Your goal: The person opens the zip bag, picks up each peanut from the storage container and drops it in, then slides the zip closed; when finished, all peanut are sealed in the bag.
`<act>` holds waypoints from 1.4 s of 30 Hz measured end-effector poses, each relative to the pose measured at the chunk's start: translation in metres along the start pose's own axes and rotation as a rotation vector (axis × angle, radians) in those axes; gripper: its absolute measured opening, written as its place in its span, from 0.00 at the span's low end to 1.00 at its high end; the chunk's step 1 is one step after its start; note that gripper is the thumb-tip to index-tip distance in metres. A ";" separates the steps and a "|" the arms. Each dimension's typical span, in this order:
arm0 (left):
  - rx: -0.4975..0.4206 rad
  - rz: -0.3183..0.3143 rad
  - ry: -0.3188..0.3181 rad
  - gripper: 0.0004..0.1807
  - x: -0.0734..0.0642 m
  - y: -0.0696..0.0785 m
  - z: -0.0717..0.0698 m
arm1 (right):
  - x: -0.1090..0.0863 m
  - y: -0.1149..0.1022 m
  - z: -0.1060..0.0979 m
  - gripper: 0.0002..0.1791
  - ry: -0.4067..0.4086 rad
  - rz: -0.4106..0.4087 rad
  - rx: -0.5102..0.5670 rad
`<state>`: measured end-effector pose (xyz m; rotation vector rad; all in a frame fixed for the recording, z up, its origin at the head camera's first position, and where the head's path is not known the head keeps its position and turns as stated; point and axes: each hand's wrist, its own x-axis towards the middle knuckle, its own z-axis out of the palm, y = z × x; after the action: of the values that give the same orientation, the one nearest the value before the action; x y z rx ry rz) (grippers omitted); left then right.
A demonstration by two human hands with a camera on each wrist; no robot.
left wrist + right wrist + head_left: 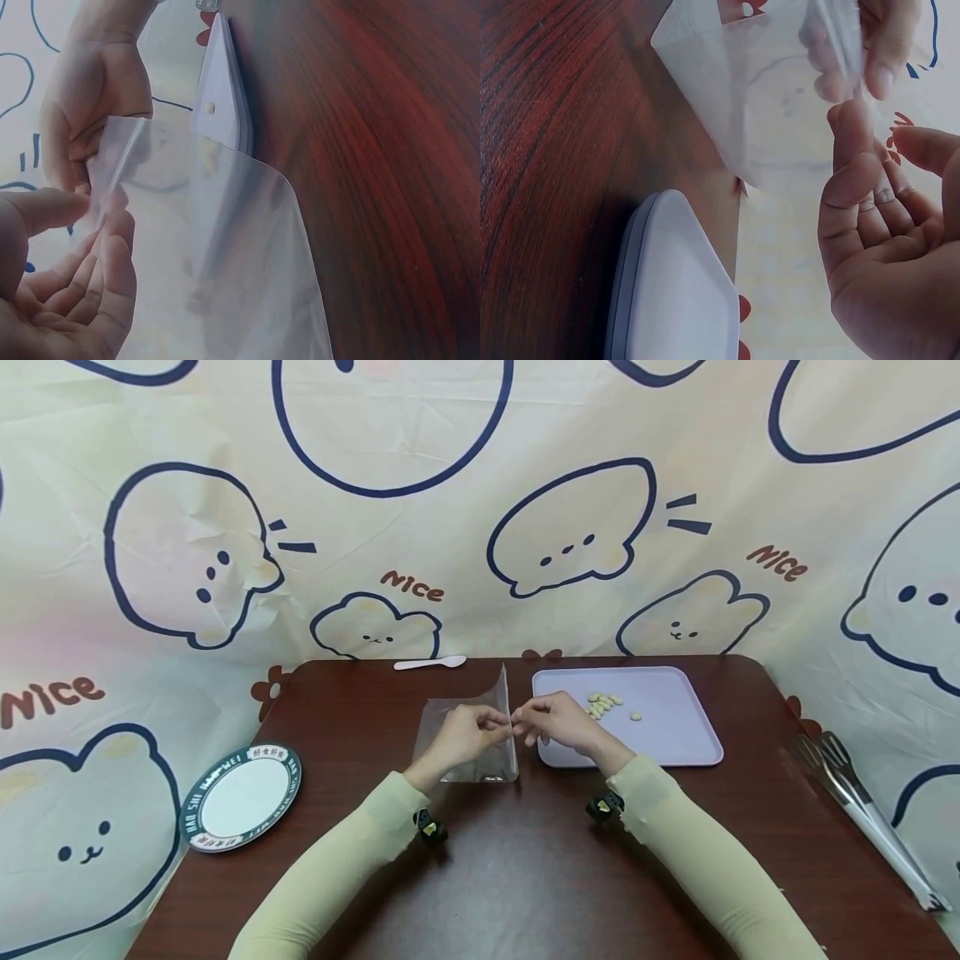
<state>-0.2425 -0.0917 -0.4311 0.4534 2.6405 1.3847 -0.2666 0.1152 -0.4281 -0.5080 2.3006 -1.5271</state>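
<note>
A clear plastic bag (491,764) stands partly raised off the table, its upper edge upright between the two hands. My left hand (467,733) pinches that edge between thumb and fingers, as the left wrist view shows. From the other side, my right hand (558,720) reaches to the same edge. In the right wrist view its index finger (851,135) touches the plastic, while the thumb (926,150) is apart from it and the other fingers are loosely bent. Whether the bag's mouth is parted cannot be told.
Right of the bag, a pale lilac tray (667,747) bears several pale yellow-green bean-like pieces (600,705). A white plastic spoon (431,663) lies at the far edge. The green-rimmed plate (197,814) is at left, fork-ended metal tongs (862,802) at right.
</note>
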 end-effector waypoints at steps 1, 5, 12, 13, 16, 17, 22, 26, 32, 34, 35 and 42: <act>-0.012 0.000 -0.002 0.11 0.000 0.000 0.000 | 0.002 0.003 0.000 0.16 0.001 -0.001 0.006; -0.026 -0.005 -0.005 0.08 -0.001 -0.001 0.000 | 0.008 0.011 0.001 0.16 0.005 0.004 0.022; 0.005 -0.006 -0.011 0.05 -0.001 -0.001 -0.001 | 0.010 0.012 0.003 0.16 0.027 0.020 0.017; 0.007 -0.008 -0.013 0.05 -0.001 -0.001 -0.001 | 0.010 0.012 0.003 0.16 0.031 0.019 0.013; 0.014 -0.010 -0.013 0.04 -0.002 0.000 -0.001 | 0.011 0.012 0.004 0.15 0.042 0.022 -0.003; 0.020 -0.012 -0.013 0.04 -0.002 0.001 -0.001 | 0.011 0.012 0.004 0.15 0.045 0.025 -0.007; 0.038 -0.020 -0.017 0.05 -0.002 0.003 0.000 | 0.011 0.012 0.006 0.16 0.063 0.037 -0.027; 0.015 -0.027 -0.028 0.05 -0.002 0.005 0.001 | 0.011 0.011 0.006 0.16 0.071 0.033 -0.038; 0.013 -0.033 -0.032 0.05 -0.003 0.005 0.002 | 0.010 0.010 0.007 0.13 0.069 0.029 -0.044; 0.020 -0.032 -0.031 0.05 -0.004 0.006 0.002 | 0.009 0.010 0.007 0.12 0.068 0.028 -0.046; 0.021 -0.034 -0.031 0.05 -0.004 0.006 0.002 | 0.009 0.010 0.007 0.12 0.067 0.027 -0.049; 0.005 -0.042 -0.034 0.06 -0.002 0.004 0.002 | 0.007 0.007 0.008 0.11 0.066 0.022 -0.085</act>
<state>-0.2388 -0.0884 -0.4287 0.4160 2.6121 1.3464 -0.2701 0.1082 -0.4377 -0.4581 2.4214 -1.4620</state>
